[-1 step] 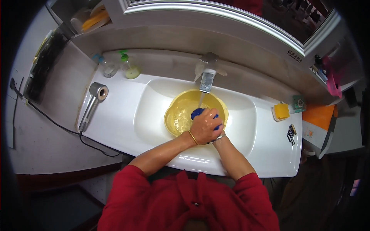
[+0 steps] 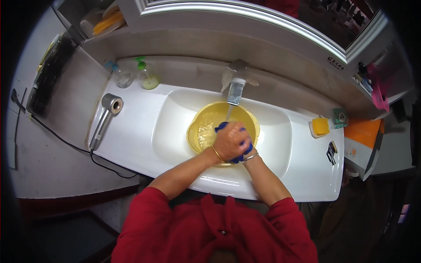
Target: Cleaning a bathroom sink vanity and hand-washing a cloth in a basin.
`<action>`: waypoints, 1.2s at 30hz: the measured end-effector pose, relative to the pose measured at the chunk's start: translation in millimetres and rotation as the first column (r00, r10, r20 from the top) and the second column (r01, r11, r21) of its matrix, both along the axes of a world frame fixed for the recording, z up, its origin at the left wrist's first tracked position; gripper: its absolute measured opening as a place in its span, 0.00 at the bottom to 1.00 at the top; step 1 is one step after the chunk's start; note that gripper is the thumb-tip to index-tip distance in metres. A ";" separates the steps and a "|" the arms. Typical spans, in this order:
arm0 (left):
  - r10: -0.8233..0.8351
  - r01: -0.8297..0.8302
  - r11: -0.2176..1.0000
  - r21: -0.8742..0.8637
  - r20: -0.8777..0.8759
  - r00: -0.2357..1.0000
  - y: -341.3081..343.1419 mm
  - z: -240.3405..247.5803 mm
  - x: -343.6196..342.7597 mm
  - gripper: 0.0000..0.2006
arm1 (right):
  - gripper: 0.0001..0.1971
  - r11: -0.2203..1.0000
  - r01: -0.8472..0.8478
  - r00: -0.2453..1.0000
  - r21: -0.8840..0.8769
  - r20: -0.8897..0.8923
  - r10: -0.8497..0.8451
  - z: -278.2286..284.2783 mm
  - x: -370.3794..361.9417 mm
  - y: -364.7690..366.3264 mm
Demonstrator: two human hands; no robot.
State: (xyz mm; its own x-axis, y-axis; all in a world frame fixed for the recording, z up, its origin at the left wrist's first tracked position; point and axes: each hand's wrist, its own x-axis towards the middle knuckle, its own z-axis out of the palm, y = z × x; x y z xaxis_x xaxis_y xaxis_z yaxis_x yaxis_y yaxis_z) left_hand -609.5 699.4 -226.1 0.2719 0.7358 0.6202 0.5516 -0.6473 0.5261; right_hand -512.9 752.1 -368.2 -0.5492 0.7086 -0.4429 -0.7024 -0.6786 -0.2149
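My left hand [image 2: 230,140], with a gold bracelet at the wrist, is closed over a wet blue cloth [image 2: 239,158] above the near right side of a yellow plastic basin [image 2: 191,139]. My right hand [image 2: 252,152], a silver bracelet at its wrist, lies against the left one and grips the same cloth; its fingers are mostly hidden. Blue fabric sticks out past the knuckles and below both hands. Water runs from the faucet [image 2: 235,93] into the basin, which holds rippling water and stands in the white sink [image 2: 274,131].
At the back left stand a green-topped pump bottle [image 2: 150,81] and a blue-topped one [image 2: 123,79]. A hair dryer [image 2: 105,120] lies on the left counter, its cord trailing. On the right are a yellow sponge-like block [image 2: 320,126], small dark items [image 2: 331,153] and a green box [image 2: 339,117].
Both hands have shifted slightly, the left one a little toward the left and nearer me. The blue cloth bulges differently, with more of it showing below the hands.
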 end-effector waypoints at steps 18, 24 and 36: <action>-0.326 -0.190 0.794 -0.578 -0.668 0.669 59.2 -153.8 -68.3 0.25 | 0.21 0.979 -0.204 0.590 0.031 0.801 0.098 65.4 -6.2 -22.8; 0.015 0.123 0.675 -0.727 0.180 0.983 41.8 -72.2 -45.2 0.15 | 0.24 0.947 -0.185 0.837 -0.265 0.463 0.293 48.2 -5.4 -3.2; 0.153 -0.223 0.902 -0.369 -0.210 0.966 36.5 -64.6 -44.0 0.12 | 0.15 1.000 -0.021 0.947 0.011 0.322 0.017 70.4 14.5 -23.3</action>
State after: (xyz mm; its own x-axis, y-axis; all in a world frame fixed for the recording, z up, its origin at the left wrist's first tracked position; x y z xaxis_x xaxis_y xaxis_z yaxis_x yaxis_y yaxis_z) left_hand -653.5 735.9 -290.7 0.1805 0.9556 0.2330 0.7470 -0.2873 0.5995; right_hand -498.4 728.8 -297.8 -0.3926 0.7070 -0.5883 -0.5814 -0.6864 -0.4369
